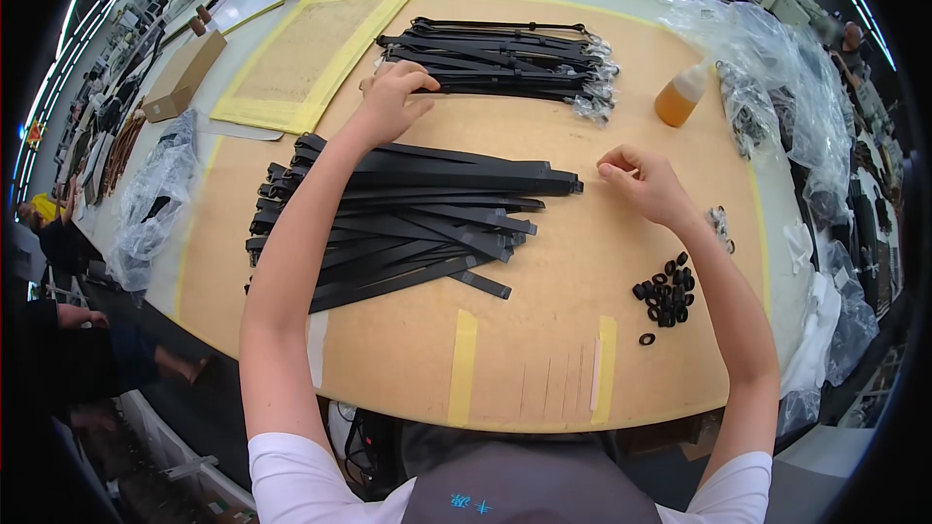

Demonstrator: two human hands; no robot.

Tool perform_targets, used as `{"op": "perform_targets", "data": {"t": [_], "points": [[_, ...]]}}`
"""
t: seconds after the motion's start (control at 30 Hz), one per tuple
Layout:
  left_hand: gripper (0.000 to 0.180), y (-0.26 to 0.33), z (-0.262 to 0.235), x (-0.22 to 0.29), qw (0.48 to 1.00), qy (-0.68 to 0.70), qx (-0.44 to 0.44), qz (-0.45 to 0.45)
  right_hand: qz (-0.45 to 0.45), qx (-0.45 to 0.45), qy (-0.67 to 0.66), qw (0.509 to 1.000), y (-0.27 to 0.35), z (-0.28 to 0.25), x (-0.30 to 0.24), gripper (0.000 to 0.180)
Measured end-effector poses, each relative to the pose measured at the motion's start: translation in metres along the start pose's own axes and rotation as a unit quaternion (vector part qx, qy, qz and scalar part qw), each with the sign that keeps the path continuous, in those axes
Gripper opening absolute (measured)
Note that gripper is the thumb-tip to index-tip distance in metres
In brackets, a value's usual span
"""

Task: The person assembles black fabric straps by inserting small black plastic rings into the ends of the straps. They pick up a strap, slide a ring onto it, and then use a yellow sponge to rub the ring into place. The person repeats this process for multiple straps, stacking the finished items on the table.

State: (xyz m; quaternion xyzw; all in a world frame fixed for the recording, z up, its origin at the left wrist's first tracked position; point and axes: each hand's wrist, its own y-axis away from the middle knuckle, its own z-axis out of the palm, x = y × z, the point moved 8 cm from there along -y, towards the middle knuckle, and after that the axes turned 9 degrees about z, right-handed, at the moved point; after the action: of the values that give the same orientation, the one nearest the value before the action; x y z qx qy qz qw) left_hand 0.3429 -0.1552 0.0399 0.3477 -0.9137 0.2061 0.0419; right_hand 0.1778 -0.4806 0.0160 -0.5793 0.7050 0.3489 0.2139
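Observation:
My left hand [393, 102] reaches to the far bundle of black straps [495, 68]; its fingers touch the left part of the front strap, and the thumb stands apart. Clear plastic wraps the hardware [597, 78] at that bundle's right end. My right hand [641, 184] hovers with curled fingers, thumb against forefinger, just right of a nearer pile of black straps [417, 223]. Whatever it may hold is too small to make out. The nearer pile fans out to the right, partly behind my left forearm. Small black rings [670, 296] lie beside my right forearm.
A bottle of amber liquid [680, 97] stands at the back right, close to heaped clear plastic bags [777, 49]. A yellow-taped board [316, 53] and a cardboard box [184, 76] lie at the back left. Yellow tape strips [464, 364] mark the near table edge.

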Motion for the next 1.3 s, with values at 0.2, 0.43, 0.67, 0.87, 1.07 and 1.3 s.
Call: {"op": "perform_targets", "data": {"t": [0.2, 0.43, 0.67, 0.87, 1.07, 1.3], "points": [[0.021, 0.023, 0.02, 0.042, 0.957, 0.217, -0.194, -0.016, -0.051, 0.005, -0.075, 0.996, -0.012, 0.03, -0.025, 0.031], [0.026, 0.047, 0.006, 0.063, 0.974, 0.171, -0.144, 0.029, -0.115, -0.017, 0.034, 0.993, 0.003, 0.05, -0.056, 0.024], [0.021, 0.051, 0.007, 0.067, 0.98, 0.152, -0.118, 0.04, -0.112, 0.008, 0.09, 0.99, 0.005, 0.051, -0.051, 0.019], [0.023, 0.057, 0.013, 0.066, 0.982, 0.152, -0.109, 0.035, -0.088, 0.036, 0.052, 0.994, -0.001, 0.05, -0.046, 0.021], [0.019, 0.056, 0.009, 0.071, 0.982, 0.157, -0.077, 0.073, -0.163, 0.089, 0.146, 0.972, 0.014, 0.048, -0.064, 0.017], [0.017, 0.049, -0.029, 0.09, 0.978, 0.19, -0.081, 0.015, -0.195, 0.112, 0.137, 0.965, 0.028, 0.032, -0.081, 0.016]]}}
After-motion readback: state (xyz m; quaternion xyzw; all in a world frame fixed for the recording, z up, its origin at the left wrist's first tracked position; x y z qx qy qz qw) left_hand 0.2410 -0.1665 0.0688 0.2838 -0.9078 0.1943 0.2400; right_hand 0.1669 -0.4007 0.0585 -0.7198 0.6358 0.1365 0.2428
